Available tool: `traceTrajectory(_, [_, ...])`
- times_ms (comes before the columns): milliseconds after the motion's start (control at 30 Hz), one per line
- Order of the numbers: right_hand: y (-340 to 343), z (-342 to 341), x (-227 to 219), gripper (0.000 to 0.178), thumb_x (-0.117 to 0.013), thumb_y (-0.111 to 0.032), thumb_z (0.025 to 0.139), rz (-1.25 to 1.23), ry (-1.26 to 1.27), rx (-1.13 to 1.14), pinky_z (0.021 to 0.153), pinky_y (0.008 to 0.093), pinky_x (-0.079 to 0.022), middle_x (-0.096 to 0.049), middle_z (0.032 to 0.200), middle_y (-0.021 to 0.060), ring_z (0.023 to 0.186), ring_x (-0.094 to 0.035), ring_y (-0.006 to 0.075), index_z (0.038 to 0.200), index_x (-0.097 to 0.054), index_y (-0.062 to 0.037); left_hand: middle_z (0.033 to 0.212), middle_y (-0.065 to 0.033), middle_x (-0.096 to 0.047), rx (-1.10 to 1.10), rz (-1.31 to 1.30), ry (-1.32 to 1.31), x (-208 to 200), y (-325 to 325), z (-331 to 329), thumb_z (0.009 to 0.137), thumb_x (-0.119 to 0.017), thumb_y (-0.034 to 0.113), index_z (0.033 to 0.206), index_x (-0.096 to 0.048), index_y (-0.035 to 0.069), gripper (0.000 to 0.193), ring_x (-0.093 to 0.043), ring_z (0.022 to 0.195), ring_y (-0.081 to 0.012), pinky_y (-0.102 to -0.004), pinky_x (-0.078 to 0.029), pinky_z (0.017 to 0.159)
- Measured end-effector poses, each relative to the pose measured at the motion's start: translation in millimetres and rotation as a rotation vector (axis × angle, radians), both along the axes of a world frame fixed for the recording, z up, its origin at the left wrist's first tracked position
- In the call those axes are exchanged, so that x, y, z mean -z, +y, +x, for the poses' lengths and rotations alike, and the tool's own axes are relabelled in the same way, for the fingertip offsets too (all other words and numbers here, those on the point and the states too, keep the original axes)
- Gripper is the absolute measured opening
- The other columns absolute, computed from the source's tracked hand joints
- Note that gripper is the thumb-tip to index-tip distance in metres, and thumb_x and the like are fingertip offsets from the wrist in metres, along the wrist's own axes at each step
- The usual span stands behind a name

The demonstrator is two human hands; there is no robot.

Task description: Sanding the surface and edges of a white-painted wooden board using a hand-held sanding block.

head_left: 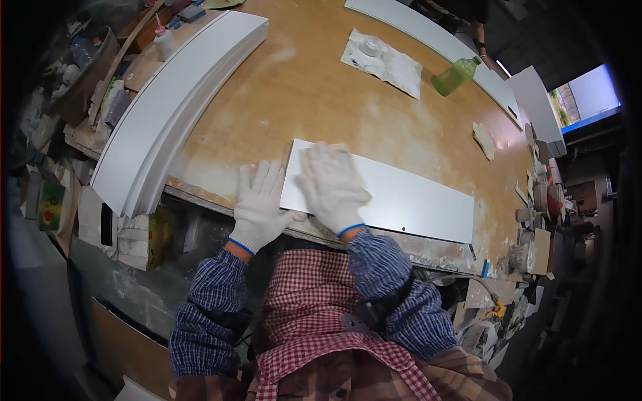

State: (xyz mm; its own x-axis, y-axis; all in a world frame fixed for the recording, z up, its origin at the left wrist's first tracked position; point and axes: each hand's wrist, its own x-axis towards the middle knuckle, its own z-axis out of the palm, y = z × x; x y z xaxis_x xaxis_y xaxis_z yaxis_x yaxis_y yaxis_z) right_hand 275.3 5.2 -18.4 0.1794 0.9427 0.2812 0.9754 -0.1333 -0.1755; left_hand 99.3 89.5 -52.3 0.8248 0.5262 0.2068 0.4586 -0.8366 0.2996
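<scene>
A long white panel (414, 199) with a small dark hole near its front edge lies at the table's near side. My right hand (332, 190), in a white knit glove with a blue cuff, is pressed flat on the panel's left part, slightly blurred. Under its fingers and palm shows the edge of a beige cloth-like pad (362, 186), mostly hidden by the glove. My left hand (259, 204), gloved the same way, rests on the table edge at the panel's left end, fingers stretched out, nothing in them. Its thumb points toward the panel's near corner.
A stack of white panels (180, 100) lines the table's left side. Across the wooden table (294, 80) are a white packet (401, 72), a green bottle (457, 75) and another long white panel (428, 37). A person's arm (480, 40) shows beyond. Clutter crowds both sides.
</scene>
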Motion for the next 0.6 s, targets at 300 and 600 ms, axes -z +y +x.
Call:
traceTrajectory(300, [-63, 1, -37, 0.032, -0.061, -0.019, 0.105, 0.314, 1.223, 0.269, 0.096, 0.0309, -0.054, -0.075, 0.120, 0.0081, 0.110, -0.067, 0.0143, 0.131, -0.069, -0.0023, 0.160, -0.0196, -0.042, -0.083, 0.006, 0.008, 4, -7, -8, 0.086, -0.065, 0.066, 0.151, -0.045, -0.001, 0.096, -0.032, 0.151, -0.0402, -0.0619, -0.008, 0.126])
traceTrajectory(600, [-86, 52, -17, 0.035, -0.061, -0.025, 0.096, -0.062, -0.059, 0.036, 0.119, 0.0465, -0.033, -0.060, 0.131, 0.0152, 0.128, -0.054, 0.0324, 0.125, -0.064, -0.0061, 0.147, -0.0189, -0.057, -0.375, -0.162, -0.388, 1, -43, 12, 0.090, -0.072, 0.037, 0.140, -0.059, 0.000, 0.064, -0.047, 0.139, -0.0428, -0.0587, -0.020, 0.124])
